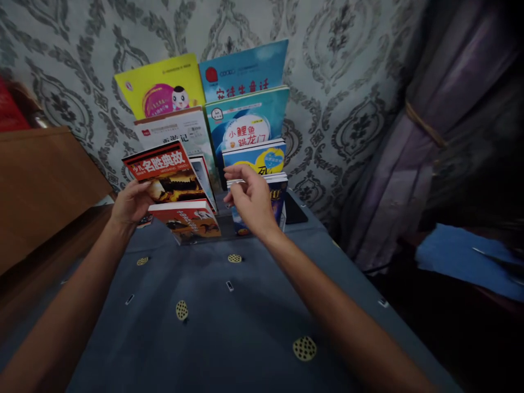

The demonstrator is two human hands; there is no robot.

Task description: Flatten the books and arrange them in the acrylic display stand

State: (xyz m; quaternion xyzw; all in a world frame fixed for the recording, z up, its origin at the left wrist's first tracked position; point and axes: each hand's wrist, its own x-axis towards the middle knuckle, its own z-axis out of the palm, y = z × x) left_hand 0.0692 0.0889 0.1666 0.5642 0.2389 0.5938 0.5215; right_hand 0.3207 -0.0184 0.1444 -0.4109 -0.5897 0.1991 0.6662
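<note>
My left hand point(133, 202) is closed on the left edge of a red-topped book point(167, 172) with a golden wall scene on its cover. This book leans back behind a shorter orange-red book point(194, 222) with horses on it. My right hand point(251, 199) is in front of the right-hand stack, its fingers loosely bent and apart, with nothing seen between them. Partly hidden behind it are a dark blue book point(278, 195) and a blue-and-yellow book point(268, 155). I cannot tell whether its fingertips touch them.
Farther back stand a white book point(176, 128), a yellow book point(164, 82), a teal book point(249, 114) and a blue book point(245, 65), near the patterned wall point(339, 65). A brown box point(49, 185) is on the left. The tablecloth point(229, 338) is dark blue; a curtain point(393, 147) hangs right.
</note>
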